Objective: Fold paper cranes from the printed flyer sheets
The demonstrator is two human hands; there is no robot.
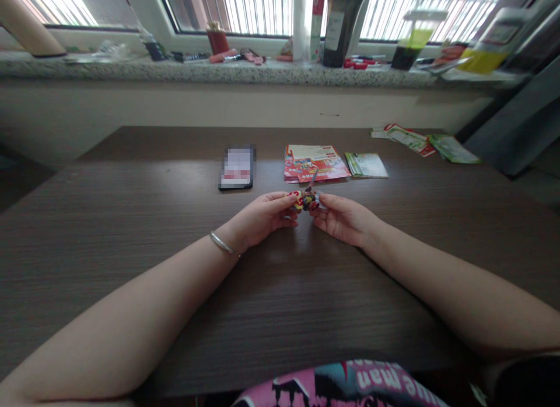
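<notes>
Both hands meet above the middle of the table, pinching one small colourful piece. Yellow, red and dark patches show on it, and a thin dark part sticks up from its top; its exact kind is too small to make out. My left hand grips its left end between thumb and fingers, and a silver bangle circles that wrist. The right end is pinched by my right hand. Just beyond the fingers lies a stack of red and cream printed cards. The fingertips cover part of the piece.
A phone with a blurred screen lies left of the cards on the dark wooden table. Right of them is a green and white packet. More printed packets lie at the back right. Bottles and small items line the granite windowsill.
</notes>
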